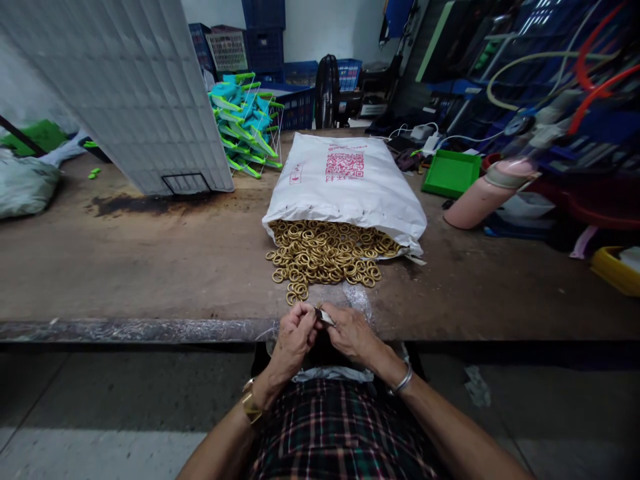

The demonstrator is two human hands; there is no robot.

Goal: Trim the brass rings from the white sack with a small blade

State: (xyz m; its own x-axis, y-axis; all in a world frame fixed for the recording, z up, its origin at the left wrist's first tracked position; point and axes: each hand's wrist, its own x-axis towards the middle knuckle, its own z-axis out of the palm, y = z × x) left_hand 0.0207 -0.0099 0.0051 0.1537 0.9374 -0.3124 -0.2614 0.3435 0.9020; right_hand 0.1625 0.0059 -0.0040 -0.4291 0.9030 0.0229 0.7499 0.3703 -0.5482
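Both hands meet at the table's front edge, just below a heap of gold-coloured rings (pixel 320 257). My left hand (pixel 297 333) is closed in a pinch; what sits between its fingers is too small to name. My right hand (pixel 353 335) is wrapped round a small tool with a pale blade-like part (pixel 325 317) and a dark tip, which points toward my left fingertips. The rings spill out of the open mouth of a white sack (pixel 345 180) with red print that lies on the brown table (pixel 200 267).
A tall pale ribbed panel (pixel 165 100) stands at the left, beside stacked green and blue parts (pixel 245 127). On the right are a green tray (pixel 451 172), a leaning pink bottle (pixel 485 197) and a yellow bin (pixel 617 270). A black fan (pixel 327 93) stands behind.
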